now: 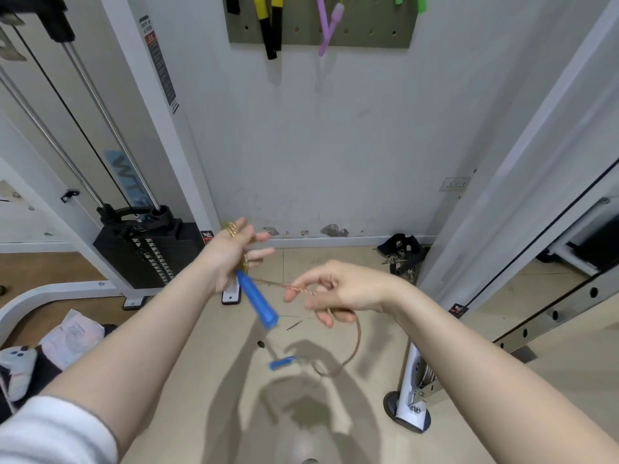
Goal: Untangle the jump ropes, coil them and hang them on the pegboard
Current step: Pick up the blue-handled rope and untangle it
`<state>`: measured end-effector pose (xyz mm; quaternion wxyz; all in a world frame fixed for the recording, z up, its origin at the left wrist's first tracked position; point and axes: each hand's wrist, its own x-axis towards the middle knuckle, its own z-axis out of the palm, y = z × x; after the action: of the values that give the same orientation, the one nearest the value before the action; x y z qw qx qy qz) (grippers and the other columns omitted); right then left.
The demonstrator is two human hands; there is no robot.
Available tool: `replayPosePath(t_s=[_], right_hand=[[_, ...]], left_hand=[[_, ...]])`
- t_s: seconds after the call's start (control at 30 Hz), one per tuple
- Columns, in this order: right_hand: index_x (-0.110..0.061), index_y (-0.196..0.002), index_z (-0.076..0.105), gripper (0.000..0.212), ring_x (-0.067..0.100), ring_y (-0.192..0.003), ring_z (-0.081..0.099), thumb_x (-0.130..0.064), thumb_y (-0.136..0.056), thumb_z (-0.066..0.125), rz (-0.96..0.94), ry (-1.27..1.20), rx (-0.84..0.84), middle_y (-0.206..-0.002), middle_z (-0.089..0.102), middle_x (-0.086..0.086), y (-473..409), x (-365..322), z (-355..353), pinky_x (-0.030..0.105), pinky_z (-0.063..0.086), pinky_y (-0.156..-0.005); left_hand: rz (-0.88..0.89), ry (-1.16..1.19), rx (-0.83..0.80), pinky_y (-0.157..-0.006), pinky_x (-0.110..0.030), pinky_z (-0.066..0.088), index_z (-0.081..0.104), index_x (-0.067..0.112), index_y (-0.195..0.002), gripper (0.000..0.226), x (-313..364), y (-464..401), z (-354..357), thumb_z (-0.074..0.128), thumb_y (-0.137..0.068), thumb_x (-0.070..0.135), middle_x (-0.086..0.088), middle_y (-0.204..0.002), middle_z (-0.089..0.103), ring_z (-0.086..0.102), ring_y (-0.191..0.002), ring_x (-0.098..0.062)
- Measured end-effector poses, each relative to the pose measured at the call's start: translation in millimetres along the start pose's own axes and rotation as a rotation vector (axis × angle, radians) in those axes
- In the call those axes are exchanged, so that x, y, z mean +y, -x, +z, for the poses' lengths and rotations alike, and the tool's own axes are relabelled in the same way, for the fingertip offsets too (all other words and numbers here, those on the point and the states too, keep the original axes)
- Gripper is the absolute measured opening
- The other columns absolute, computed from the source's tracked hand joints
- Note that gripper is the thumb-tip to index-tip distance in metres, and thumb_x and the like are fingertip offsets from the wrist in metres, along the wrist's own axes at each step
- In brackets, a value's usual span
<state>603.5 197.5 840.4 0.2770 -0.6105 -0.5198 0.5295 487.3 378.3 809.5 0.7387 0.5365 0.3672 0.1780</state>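
Gold twisted rope (303, 289), blue handles (257, 300)

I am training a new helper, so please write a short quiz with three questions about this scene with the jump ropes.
1. True or false: the rope with blue handles already hangs on the pegboard.
2. Which hand has rope wound around it? A) left hand B) right hand C) neither
3. Fill in: the second blue handle hangs ____ the hands.

Key
1. False. It is in the hands; one blue handle sticks out under the left hand.
2. A. Loops lie around the left hand; the right hand pinches the rope.
3. Below.
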Motion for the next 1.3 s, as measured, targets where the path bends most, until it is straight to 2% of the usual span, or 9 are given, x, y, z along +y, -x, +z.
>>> replayPosePath(t_s=[0.2, 0.3, 0.43, 0.6, 0.7, 0.8, 0.93, 1.07, 1.3], right_hand=[[-0.014, -0.067, 0.058, 0.024, 0.001, -0.038, 0.029, -0.012, -0.091, 0.058, -0.252, -0.264, 0.762, -0.046, 0.043, -0.012, -9.9, -7.7, -39.8, 0.013, 0.024, -0.039], [-0.015, -0.066, 0.056, 0.026, 0.004, -0.042, 0.034, -0.016, -0.092, 0.056, -0.137, -0.148, 0.702, -0.056, 0.044, 0.004, -13.9, 17.9, -37.2, 0.017, 0.027, -0.043], [-0.011, -0.072, 0.054, 0.037, 0.007, -0.034, 0.038, -0.024, -0.101, 0.037, 0.007, -0.018, 0.413, -0.051, 0.044, 0.0, -6.4, 40.6, -17.3, 0.022, 0.03, -0.04], [-0.031, -0.117, 0.047, 0.03, 0.008, -0.036, 0.05, -0.009, -0.099, 0.038, 0.126, 0.116, 0.066, -0.063, 0.054, 0.002, 11.4, 22.7, -27.4, 0.021, 0.041, -0.042], [-0.022, -0.119, 0.057, 0.031, 0.008, -0.038, 0.052, -0.007, -0.093, 0.054, 0.068, 0.162, 0.009, -0.066, 0.058, 0.0, 20.3, -2.4, -39.8, 0.019, 0.042, -0.043], [-0.009, -0.087, 0.068, 0.005, 0.008, -0.036, 0.042, -0.009, -0.087, 0.063, -0.104, 0.11, 0.3, -0.051, 0.052, -0.003, 21.0, -19.8, -53.4, 0.018, 0.034, -0.04], [-0.01, -0.069, 0.062, 0.015, 0.006, -0.041, 0.033, -0.014, -0.081, 0.071, -0.226, 0.016, 0.73, -0.048, 0.044, -0.004, 7.6, -19.5, -66.6, 0.016, 0.029, -0.042], [-0.011, -0.068, 0.055, 0.019, 0.014, -0.057, 0.043, -0.008, -0.086, 0.063, -0.199, -0.099, 0.775, -0.063, 0.047, 0.01, -6.9, -5.9, -60.7, 0.023, 0.035, -0.054], [-0.019, -0.093, 0.055, 0.014, 0.009, -0.037, 0.042, -0.016, -0.098, 0.042, -0.065, 0.283, 0.309, -0.051, 0.052, -0.003, -17.7, 0.0, -12.9, 0.021, 0.039, -0.045]], left_hand=[[-0.164, -0.228, -0.619, -0.048, -0.024, 0.04, 0.063, 0.006, -0.11, 0.087, 7.9, 44.5, 46.8, 0.017, -0.081, 0.074, -0.009, -0.053, 0.06, 0.033, -0.027, -0.009], [-0.002, -0.049, -0.788, -0.046, -0.021, 0.042, 0.064, 0.007, -0.114, 0.066, 19.6, 53.0, 61.4, 0.047, -0.083, 0.064, -0.006, -0.053, 0.059, 0.032, -0.025, -0.005], [0.095, 0.093, -0.505, -0.06, -0.026, 0.058, 0.042, 0.016, -0.134, 0.039, 31.9, 42.4, 67.8, 0.041, -0.096, 0.024, -0.006, -0.092, 0.071, 0.068, -0.06, -0.014], [0.182, 0.035, -0.203, -0.092, -0.038, 0.05, 0.028, 0.021, -0.144, 0.046, 25.5, 10.3, 56.2, 0.039, -0.1, 0.019, -0.004, -0.141, 0.046, 0.055, -0.116, -0.02], [0.199, -0.284, -0.119, -0.094, -0.038, 0.047, 0.024, 0.022, -0.147, 0.05, 11.7, 4.6, 55.9, 0.04, -0.1, 0.028, -0.004, -0.135, 0.053, 0.065, -0.089, -0.01], [0.11, -0.392, -0.242, -0.07, -0.038, 0.054, 0.043, 0.026, -0.129, 0.048, 6.2, 14.7, 63.1, 0.028, -0.095, 0.055, -0.015, -0.115, 0.065, 0.051, -0.038, -0.01], [-0.053, -0.163, -0.601, -0.039, -0.02, 0.036, 0.053, 0.018, -0.122, 0.088, 17.8, 38.4, 76.7, 0.011, -0.069, 0.075, -0.014, -0.085, 0.072, 0.028, -0.025, -0.007], [-0.005, 0.016, -0.83, -0.035, -0.013, 0.032, 0.065, 0.016, -0.111, 0.075, 35.8, 50.8, 76.9, 0.049, -0.069, 0.076, -0.01, -0.07, 0.068, 0.023, -0.022, 0.001], [0.211, 0.163, -0.242, -0.062, -0.026, 0.055, 0.04, 0.017, -0.135, 0.037, 39.6, 24.5, 74.7, 0.04, -0.099, 0.027, -0.006, -0.096, 0.069, 0.068, -0.061, -0.013]])
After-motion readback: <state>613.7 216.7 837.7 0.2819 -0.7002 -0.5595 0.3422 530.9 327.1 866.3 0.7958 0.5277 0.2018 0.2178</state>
